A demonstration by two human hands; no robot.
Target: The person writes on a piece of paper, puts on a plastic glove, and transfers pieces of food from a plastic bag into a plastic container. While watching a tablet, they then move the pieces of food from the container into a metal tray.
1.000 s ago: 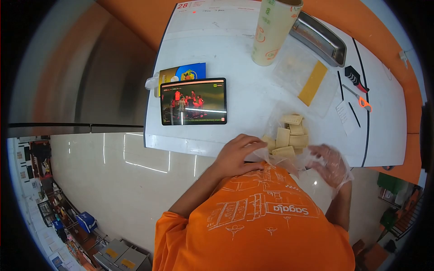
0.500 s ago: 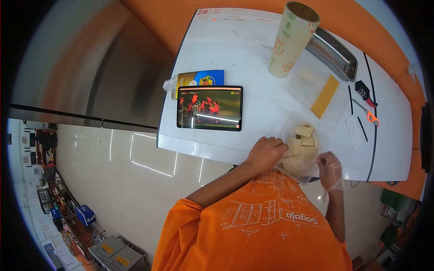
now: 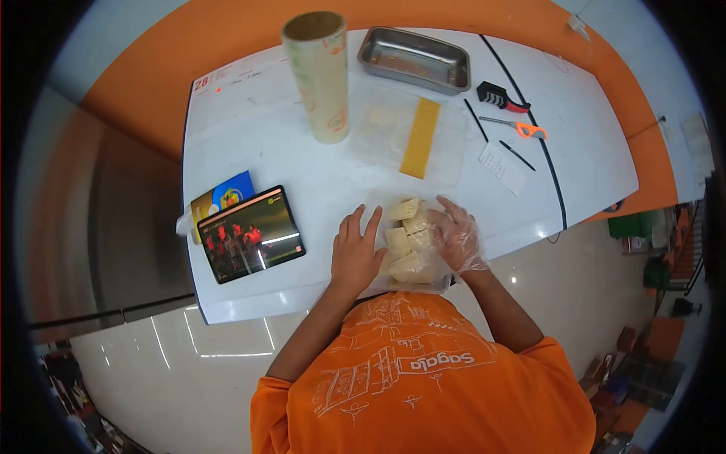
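Note:
A clear plastic container at the table's front edge holds several pale, flat dough-like pieces, one with small marks along its edge. My left hand is bare, its fingers spread on the container's left side. On the other side, my right hand wears a loose clear plastic glove. Its fingers reach along the right edge of the pieces, stretched out and slightly bent. The glove's shine partly blurs where they touch. No piece is visibly lifted.
Left stands a tablet playing video, with a blue-and-yellow package behind. Further back are a tall roll, a metal tray and a clear sheet with a yellow strip. Scissors, a knife sharpener and a pen lie right.
The view has swung right. My left hand has gone from bent fingers at the container to spread fingers beside it. My gloved right hand has moved in from beside the container onto the pieces.

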